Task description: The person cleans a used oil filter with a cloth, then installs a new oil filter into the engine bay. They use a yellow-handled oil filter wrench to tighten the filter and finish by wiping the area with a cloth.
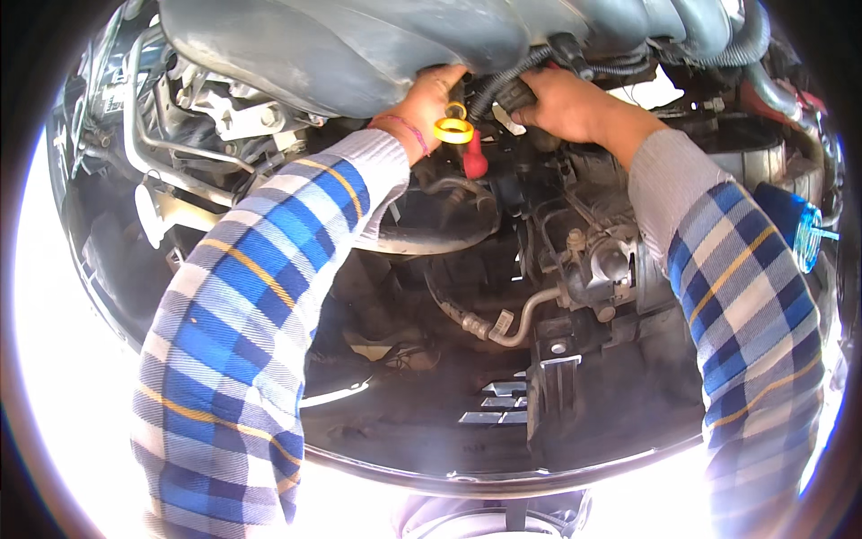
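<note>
Both my hands reach into a car's engine bay, at the lower edge of a grey plastic engine cover or manifold (350, 47). My left hand (431, 98) has its fingers hidden behind that edge; what they touch cannot be seen. Just below it are a yellow ring-shaped handle (453, 131) and a red rubber cap (475, 162). My right hand (555, 104) is closed around a dark plastic part (516, 96), perhaps a connector. A black corrugated conduit (495, 84) runs between the two hands.
A bent metal pipe (528, 320) and a metal compressor-like unit (606, 263) lie lower down. Metal tubing (138, 135) lines the left side. A blue-capped reservoir (805, 229) stands at the right, beside my sleeve. The front body edge (498, 482) curves across the bottom.
</note>
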`<state>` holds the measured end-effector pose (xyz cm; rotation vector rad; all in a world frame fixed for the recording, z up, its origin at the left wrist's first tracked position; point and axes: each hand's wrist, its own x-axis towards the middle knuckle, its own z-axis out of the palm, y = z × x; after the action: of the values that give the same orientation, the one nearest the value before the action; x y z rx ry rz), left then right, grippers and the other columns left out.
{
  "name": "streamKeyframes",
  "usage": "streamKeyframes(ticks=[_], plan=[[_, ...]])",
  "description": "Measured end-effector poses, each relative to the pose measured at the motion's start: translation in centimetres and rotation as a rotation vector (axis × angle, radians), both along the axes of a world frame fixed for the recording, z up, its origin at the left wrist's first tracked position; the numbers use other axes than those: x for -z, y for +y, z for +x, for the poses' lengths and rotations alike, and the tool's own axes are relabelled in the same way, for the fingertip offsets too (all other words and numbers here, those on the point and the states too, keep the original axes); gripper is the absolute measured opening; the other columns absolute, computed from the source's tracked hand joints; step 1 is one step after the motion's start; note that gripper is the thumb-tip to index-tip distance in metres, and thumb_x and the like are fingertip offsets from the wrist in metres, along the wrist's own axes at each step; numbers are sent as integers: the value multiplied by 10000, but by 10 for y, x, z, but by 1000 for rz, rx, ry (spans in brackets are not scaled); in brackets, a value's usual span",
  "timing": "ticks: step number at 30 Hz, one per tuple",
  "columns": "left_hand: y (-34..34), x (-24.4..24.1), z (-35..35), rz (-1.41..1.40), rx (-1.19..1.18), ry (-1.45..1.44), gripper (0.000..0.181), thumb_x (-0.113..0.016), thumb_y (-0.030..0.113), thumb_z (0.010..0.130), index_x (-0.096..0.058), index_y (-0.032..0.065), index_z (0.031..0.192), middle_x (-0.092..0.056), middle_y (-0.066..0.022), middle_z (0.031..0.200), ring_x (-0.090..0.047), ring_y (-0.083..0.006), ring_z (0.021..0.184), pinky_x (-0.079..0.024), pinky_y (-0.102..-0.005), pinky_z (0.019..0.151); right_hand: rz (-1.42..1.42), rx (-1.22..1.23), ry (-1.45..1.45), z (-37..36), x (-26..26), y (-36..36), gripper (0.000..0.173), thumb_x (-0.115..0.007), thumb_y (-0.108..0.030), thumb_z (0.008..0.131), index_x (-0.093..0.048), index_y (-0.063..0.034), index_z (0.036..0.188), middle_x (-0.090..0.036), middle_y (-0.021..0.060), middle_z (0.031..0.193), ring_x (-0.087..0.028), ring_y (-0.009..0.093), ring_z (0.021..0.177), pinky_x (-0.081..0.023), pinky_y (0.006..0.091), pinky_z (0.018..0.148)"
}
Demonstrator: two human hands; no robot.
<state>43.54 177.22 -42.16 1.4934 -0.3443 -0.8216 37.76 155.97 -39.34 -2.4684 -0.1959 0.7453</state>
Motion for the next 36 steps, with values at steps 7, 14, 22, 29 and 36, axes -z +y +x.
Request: streamKeyframes(ticks=[7, 14, 22, 29, 36], plan=[[-11, 4, -1, 111, -218, 471, 317, -489, 75, 964, -596, 48, 1261, -613, -28, 1274, -540, -128, 1157, -381, -263, 1023, -31, 78, 13, -3, 5, -3, 503, -680, -296, 835, -566, 28, 1203, -623, 253, 1134, -575, 404, 1087, -442, 422, 953], [-4, -12, 0, 390, 93, -175, 458, -481, -36, 897, -542, 91, 1333, -588, -65, 1323, -522, -152, 1206, -367, -268, 1046, -24, 73, 83, 0, 0, 2, 511, -671, -340, 842, -551, -12, 1216, -613, 232, 1168, -579, 401, 1098, -455, 434, 950], [13, 29, 3, 545, 157, -837, 454, -528, 38, 856, -500, 80, 1308, -555, -226, 1280, -497, -382, 1218, -414, -365, 1014, -2, 214, 170, -5, 5, 4, 585, -732, -317, 783, -537, 0, 1234, -606, 240, 1200, -576, 396, 1118, -452, 424, 968], [13, 29, -2, 718, 122, -802, 386, -519, 136, 903, -496, 77, 1284, -587, -243, 1191, -528, -420, 1143, -436, -405, 968, 69, 351, 447, -6, -3, 2, 598, -744, -210, 792, -500, -57, 1315, -601, 157, 1254, -577, 305, 1153, -515, 421, 863], [-13, -25, -3, 737, 190, -103, 374, -536, 403, 962, -629, 45, 1010, -662, -92, 926, -617, -218, 880, -490, -362, 793, 171, 429, 537, -6, -15, -4, 632, -721, -198, 826, -439, -99, 1383, -553, 120, 1324, -546, 287, 1194, -550, 433, 831]])
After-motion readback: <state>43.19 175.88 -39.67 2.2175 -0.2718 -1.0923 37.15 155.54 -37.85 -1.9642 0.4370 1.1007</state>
